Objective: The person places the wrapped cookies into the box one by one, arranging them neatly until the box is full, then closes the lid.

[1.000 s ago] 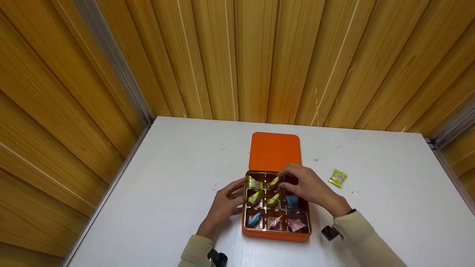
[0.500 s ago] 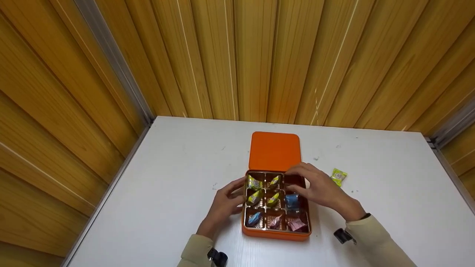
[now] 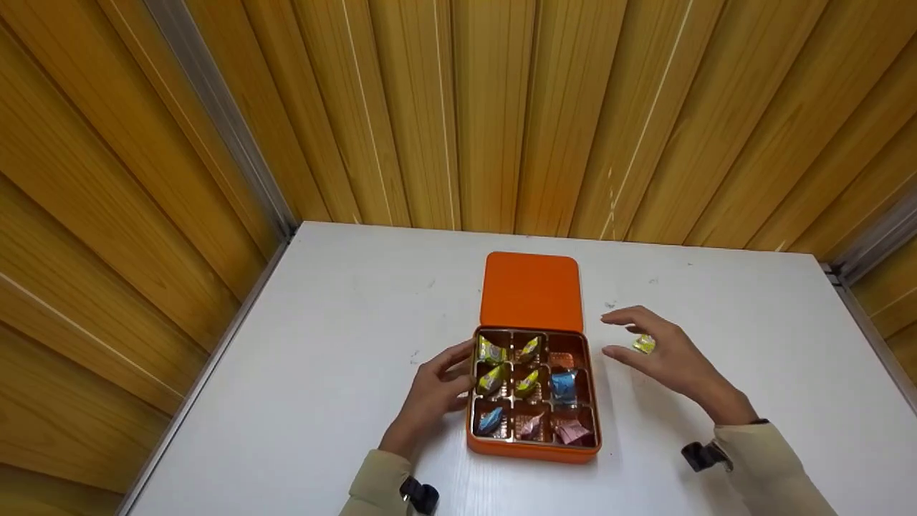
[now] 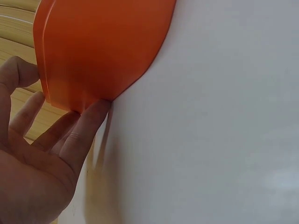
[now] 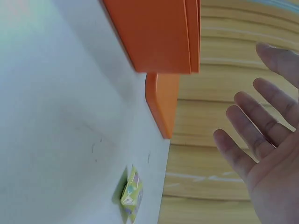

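Note:
An orange tin (image 3: 534, 453) holds a brown tray with several compartments. Yellow-green wrapped candies (image 3: 491, 382) sit in four of them at the back left and centre. Blue candies (image 3: 564, 385) lie middle right and front left, pink ones (image 3: 572, 431) front middle and right. The back right compartment shows its bare floor. My left hand (image 3: 428, 398) rests its fingertips against the tin's left wall. My right hand (image 3: 673, 362), fingers spread and holding nothing, hovers right of the tin. It partly covers a loose yellow-green candy (image 5: 132, 196) on the table.
The tin's orange lid (image 3: 531, 290) lies directly behind it on the white table (image 3: 358, 308). Wood-patterned panels (image 3: 494, 115) rise along the table's back and left sides.
My right hand has drawn back from the tin's back right compartment and moved right, its fingers spreading, toward the loose candy. My left hand stays against the tin.

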